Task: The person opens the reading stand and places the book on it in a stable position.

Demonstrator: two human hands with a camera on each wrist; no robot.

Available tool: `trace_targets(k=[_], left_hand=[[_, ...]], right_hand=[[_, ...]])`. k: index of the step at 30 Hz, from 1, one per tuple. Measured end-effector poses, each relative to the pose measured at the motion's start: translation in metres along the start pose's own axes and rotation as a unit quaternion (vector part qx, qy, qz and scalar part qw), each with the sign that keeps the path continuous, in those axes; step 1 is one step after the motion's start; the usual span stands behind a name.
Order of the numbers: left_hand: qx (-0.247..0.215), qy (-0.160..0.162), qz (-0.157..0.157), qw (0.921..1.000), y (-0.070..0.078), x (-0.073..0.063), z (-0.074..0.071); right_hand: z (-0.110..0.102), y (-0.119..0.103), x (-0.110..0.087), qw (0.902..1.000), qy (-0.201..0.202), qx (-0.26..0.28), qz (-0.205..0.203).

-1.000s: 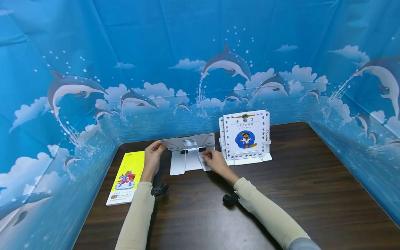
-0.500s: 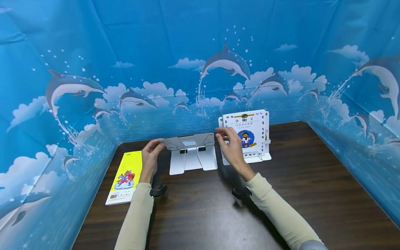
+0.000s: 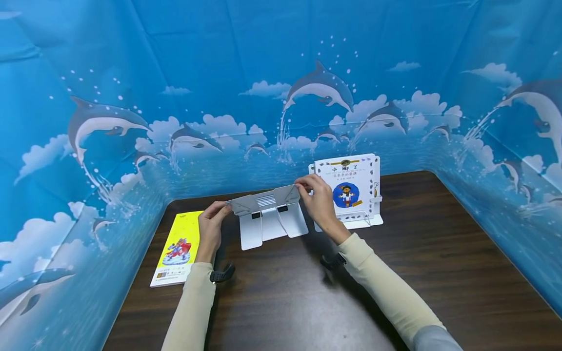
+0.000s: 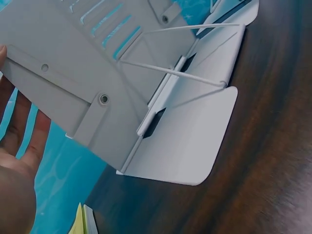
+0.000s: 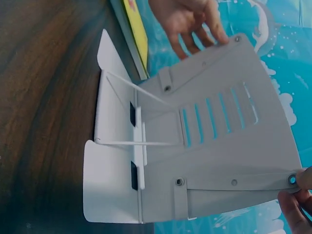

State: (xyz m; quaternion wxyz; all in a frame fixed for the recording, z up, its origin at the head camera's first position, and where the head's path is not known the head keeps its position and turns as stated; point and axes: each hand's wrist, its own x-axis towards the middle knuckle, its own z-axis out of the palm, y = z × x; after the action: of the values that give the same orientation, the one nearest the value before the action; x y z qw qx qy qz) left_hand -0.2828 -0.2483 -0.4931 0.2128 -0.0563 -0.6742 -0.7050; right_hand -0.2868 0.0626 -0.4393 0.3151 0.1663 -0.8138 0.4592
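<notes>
A white metal book stand (image 3: 272,225) stands at the table's back middle, its slotted back panel (image 5: 219,117) raised from the flat base. At the panel's upper left corner, my left hand (image 3: 210,231) pinches the edge between thumb and fingers. My right hand (image 3: 319,201) pinches the opposite upper corner, thumb on the face in the right wrist view. Two wire arms (image 4: 180,73) run from the panel to the base's front. Riveted side plates (image 4: 90,109) show on the panel's face.
To the right, a second white stand (image 3: 376,220) holds a picture book (image 3: 344,183) upright. A yellow-covered book (image 3: 180,234) lies flat at the left, partly behind my left hand. A blue dolphin-print curtain (image 3: 246,63) borders the dark wooden table (image 3: 281,302).
My right hand has left the stand's lower right side and taken the panel's upper right corner. The stand has turned slightly, its left side coming nearer. My left hand keeps its corner.
</notes>
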Motion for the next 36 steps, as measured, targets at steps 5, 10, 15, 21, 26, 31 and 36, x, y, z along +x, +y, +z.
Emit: trace_targets(k=[5,10,15,21,26,31,36], left_hand=[[-0.008,-0.012,0.013,0.9998,0.004,-0.012,-0.003],[0.015,-0.029,0.014,0.9994,0.010,-0.029,0.001],[0.012,-0.052,0.032,0.9980,0.015,-0.041,0.007],[0.024,-0.084,0.074,0.9934,0.020,-0.054,0.015],[0.051,-0.105,0.109,0.9871,0.025,-0.066,0.029],[0.078,-0.123,0.147,0.9784,0.029,-0.077,0.049],[0.108,-0.124,0.200,0.9659,0.030,-0.083,0.070]], right_hand=[[0.003,0.004,0.010,0.9997,-0.019,0.006,0.014],[0.008,0.009,0.024,0.9988,-0.038,-0.008,0.028],[0.016,0.011,0.036,0.9981,-0.047,-0.024,0.030],[0.026,0.011,0.051,0.9976,-0.059,-0.028,0.024],[0.034,0.010,0.062,0.9965,-0.077,-0.016,0.029],[0.041,0.008,0.069,0.9915,-0.115,0.017,0.059],[0.048,0.002,0.076,0.9843,-0.156,0.034,0.076]])
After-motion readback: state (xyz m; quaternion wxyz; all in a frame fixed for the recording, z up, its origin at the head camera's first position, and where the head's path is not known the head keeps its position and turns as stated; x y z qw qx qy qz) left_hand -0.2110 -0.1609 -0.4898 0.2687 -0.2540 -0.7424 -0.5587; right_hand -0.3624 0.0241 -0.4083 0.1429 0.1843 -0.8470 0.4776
